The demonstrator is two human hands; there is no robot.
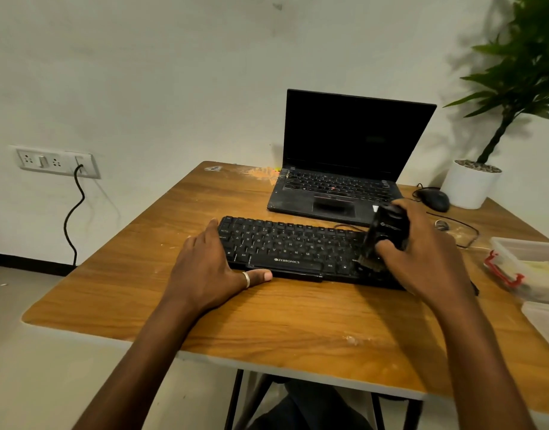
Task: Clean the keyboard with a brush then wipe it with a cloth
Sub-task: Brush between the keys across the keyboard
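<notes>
Likely office: laptop (pixel 354 135), mouse (pixel 434 200).

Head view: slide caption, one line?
Right hand presses a brush onto the keyboard; left hand rests on its other end.

Black, flat, rectangular plastic keyboard (pixel 292 246) with white key legends and ZEBRONICS printed on its front edge lies flat on the wooden table (pixel 267 321), long side running left to right. The left hand (pixel 205 265) rests against its left end, thumb along the front edge. Over at the right end, a chunky black-handled brush (pixel 388 228), blurred, is gripped in the right hand (pixel 422 252) and tilted, bristles down on the keys.
</notes>
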